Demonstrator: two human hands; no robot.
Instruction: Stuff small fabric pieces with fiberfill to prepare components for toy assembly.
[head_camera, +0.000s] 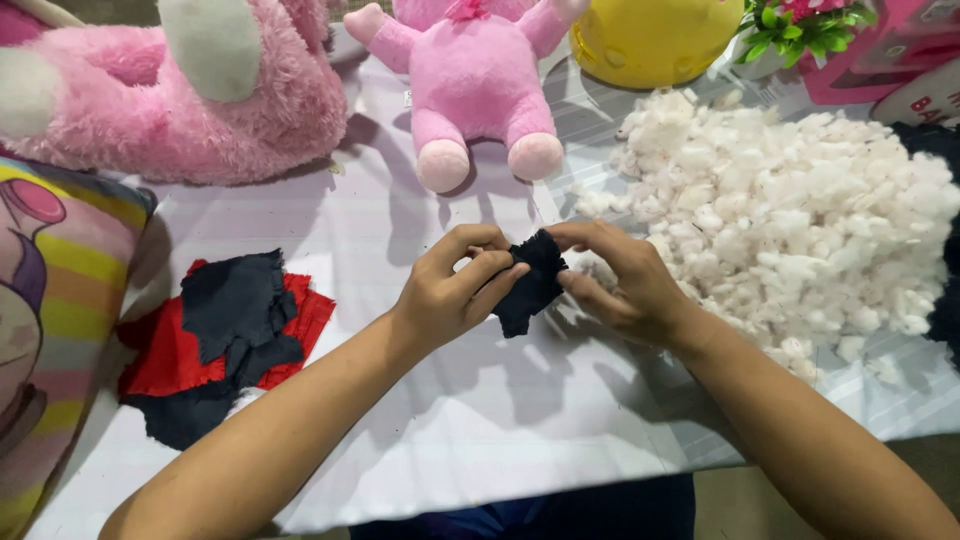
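Far left, at your elbow: a striped cartoon-print cushion (50, 330), propped against the table edge. Above it, a large shaggy pink plush toy (170, 90) with white patches, lying on the white striped tablecloth (480, 420).

Left of centre: a pile of fabric scraps (220, 345), red pieces beneath, dark navy pieces on top, flat on the cloth and well apart from your hands.

Centre rear: a smaller pink plush animal (475, 80), seated with its pale-soled feet toward you.

Centre front: your left hand (450, 285), fingers curled and pinching the left edge of a small dark navy fabric piece (530, 280). The piece is lifted just above the cloth, bunched between both hands. Your right hand (620, 280) grips its right edge, thumb and fingertips closed on the cloth.

Right of centre rear: a yellow rounded object (650, 35), cropped by the frame. Beside it, a small green plant with pink flowers (800, 25).

Right: a broad heap of white stuffing fibre (800, 210), loose clumps spread over the cloth, its near edge just beside your right hand.
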